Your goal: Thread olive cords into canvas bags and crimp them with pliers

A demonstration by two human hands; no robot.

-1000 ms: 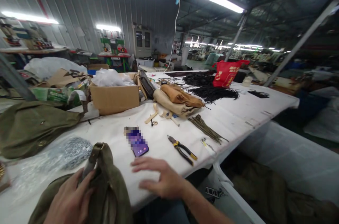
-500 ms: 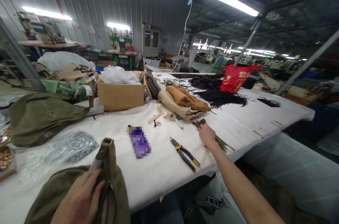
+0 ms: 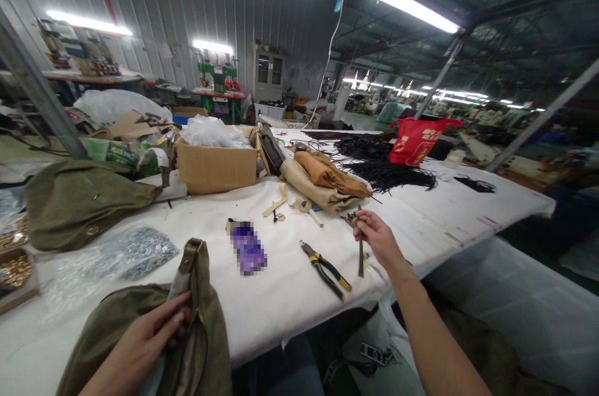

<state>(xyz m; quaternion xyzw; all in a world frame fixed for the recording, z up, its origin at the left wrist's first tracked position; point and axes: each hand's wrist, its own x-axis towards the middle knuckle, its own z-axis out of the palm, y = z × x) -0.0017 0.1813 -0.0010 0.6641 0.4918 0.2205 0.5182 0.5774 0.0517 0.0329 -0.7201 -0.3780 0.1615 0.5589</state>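
**One hand on the bag, one on the cord at a crowded workbench**

A soft olive-green canvas bag with brass-coloured fittings (image 3: 213, 321) sits at the near edge of the white cloth-covered table (image 3: 274, 312), before the worker; the left hand (image 3: 156, 330) grasps it with bent fingers beside the upright strap, likely because the limp cloth would sag unsupported; the right hand (image 3: 378, 237), reached out across the table, pinches a thin olive-brown cord-like strip (image 3: 360, 259) between thumb and fingers, its end hanging down, though whether it is one strand or several cannot be told; black-and-yellow metal pliers (image 3: 314, 257) lie between the hands, probably for easy reach, near a dark phone with a purple screen (image 3: 248, 249); a clear plastic bag of small silvery pieces (image 3: 145, 252) lies flat just beyond the canvas bag, seemingly to keep the parts together; farther back stand an open brown cardboard box (image 3: 218, 170) and a bright red printed bag (image 3: 414, 143)
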